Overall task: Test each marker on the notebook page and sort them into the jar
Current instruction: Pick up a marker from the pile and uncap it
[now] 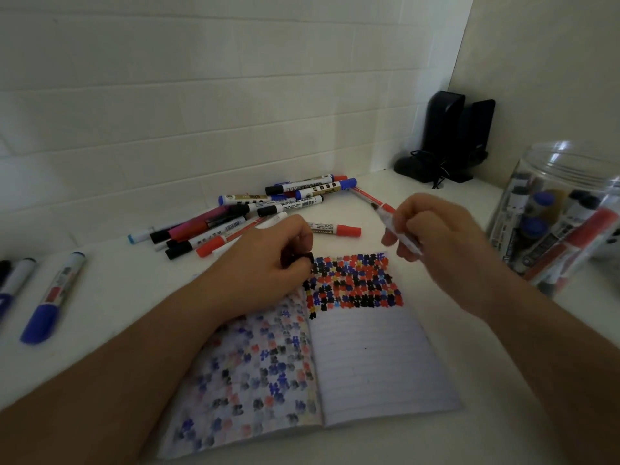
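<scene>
The open notebook point(335, 347) is lying at the table's point(117, 297) near edge. Above its top edge, the right hand point(432, 236) is gripping a red marker point(389, 216) while the left hand point(278, 253) is pinching a black cap point(303, 258). The jar point(557, 213) is standing at the right edge, loose markers point(255, 209) lying along the far edge.

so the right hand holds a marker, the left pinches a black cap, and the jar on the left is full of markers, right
Nearly. The head view shows the jar on the right, not the left. The right hand does hold a marker, and the left hand pinches the black cap.
</scene>
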Motion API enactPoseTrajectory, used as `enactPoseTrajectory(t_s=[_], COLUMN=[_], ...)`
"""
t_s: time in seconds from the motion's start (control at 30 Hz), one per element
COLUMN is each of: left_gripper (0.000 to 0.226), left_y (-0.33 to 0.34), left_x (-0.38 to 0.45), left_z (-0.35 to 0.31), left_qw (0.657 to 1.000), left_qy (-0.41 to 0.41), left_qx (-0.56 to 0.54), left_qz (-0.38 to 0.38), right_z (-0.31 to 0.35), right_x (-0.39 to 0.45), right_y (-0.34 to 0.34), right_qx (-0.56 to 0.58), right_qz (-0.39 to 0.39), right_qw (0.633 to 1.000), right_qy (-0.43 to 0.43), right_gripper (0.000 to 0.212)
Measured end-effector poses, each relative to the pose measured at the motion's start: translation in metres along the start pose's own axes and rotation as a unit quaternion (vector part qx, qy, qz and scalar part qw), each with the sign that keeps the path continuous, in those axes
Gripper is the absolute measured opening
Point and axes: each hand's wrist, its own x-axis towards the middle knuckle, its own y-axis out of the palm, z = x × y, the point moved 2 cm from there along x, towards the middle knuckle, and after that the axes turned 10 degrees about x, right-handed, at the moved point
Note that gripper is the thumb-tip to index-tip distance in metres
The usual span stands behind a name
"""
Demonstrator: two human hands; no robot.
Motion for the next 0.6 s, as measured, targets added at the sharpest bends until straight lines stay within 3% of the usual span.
enactPoseTrajectory(t_s=[0.07, 0.13, 0.2, 0.27, 0.33, 0.47, 0.6], left_gripper=[0.020, 0.031, 0.034, 0.021, 0.006, 0.012, 0.012], left_y=[0.000, -0.003, -0.004, -0.002, 0.002, 0.003, 0.002], left_x=[0.000, 0.001, 0.002, 0.001, 0.000, 0.001, 0.001], left_z=[0.001, 0.001, 0.001, 0.001, 0.001, 0.005, 0.003], left_qw=[1.000, 0.999, 0.998, 0.995, 0.991, 0.989, 0.989], left_qy=[-0.004, 0.005, 0.009, 0.016, 0.036, 0.042, 0.050], left_qx=[-0.007, -0.005, -0.001, 0.006, 0.033, 0.038, 0.014], left_qz=[0.028, 0.038, 0.061, 0.096, 0.123, 0.134, 0.138], right_z=[0.005, 0.005, 0.004, 0.001, -0.003, -0.006, -0.006], right_x=[0.000, 0.001, -0.001, -0.006, -0.010, -0.018, -0.022], right_y=[-0.005, -0.009, -0.005, 0.005, 0.018, 0.041, 0.050], right_qx=[0.185, 0.349, 0.426, 0.425, 0.372, 0.305, 0.138], right_qz=[-0.003, 0.025, 0.067, 0.093, 0.115, 0.175, 0.142], right_qw=[0.982, 0.932, 0.895, 0.894, 0.916, 0.932, 0.979], right_qy=[0.044, 0.097, 0.111, 0.103, 0.094, 0.086, 0.045], right_gripper=[0.045, 0.060, 0.052, 0.029, 0.019, 0.016, 0.024])
